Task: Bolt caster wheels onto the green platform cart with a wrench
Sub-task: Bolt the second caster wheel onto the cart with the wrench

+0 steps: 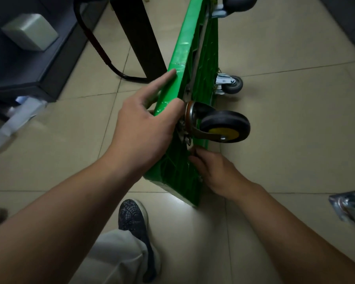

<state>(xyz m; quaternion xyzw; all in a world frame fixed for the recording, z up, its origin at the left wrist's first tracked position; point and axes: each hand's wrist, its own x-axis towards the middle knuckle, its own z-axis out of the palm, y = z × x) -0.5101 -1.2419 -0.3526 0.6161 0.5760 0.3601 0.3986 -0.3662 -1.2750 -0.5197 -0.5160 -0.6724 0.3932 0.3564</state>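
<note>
Resting flat on the tiled floor (295, 119) nearest the viewer is a dark mesh shoe (134, 228) below a pale trouser leg (115, 255). Out to the right on the floor, well apart from everything else, lies a loose caster (350, 208) with a bright metal bracket.

The green platform cart (184, 48) stands on one long edge on the floor, its ribbed underside facing right and its length running away from the person. The right hand (215, 173) is at the cart's near end, its fingers curled together against the underside just below a mounted caster. A thin dark piece shows at its fingertips, but whether the hand pinches it cannot be told.

The left hand (143, 128) grips the cart's upper edge at the near corner. Its thumb hooks over onto the underside, its index finger (162, 80) lies straight along the edge, and the other fingers go down the hidden deck side.

Touching that thumb is the yellow-hubbed caster (223, 126), fixed by its plate at the near upper corner. Farther along, a small grey caster (231, 84) sits at the cart's lower edge, close to the floor. A dark caster (239, 3) shows at the far upper corner.

Left of the cart, a black tubular handle (94, 42) curves down to the floor beside a dark upright panel (139, 37). A grey box (30, 31) sits on dark furniture beyond.
</note>
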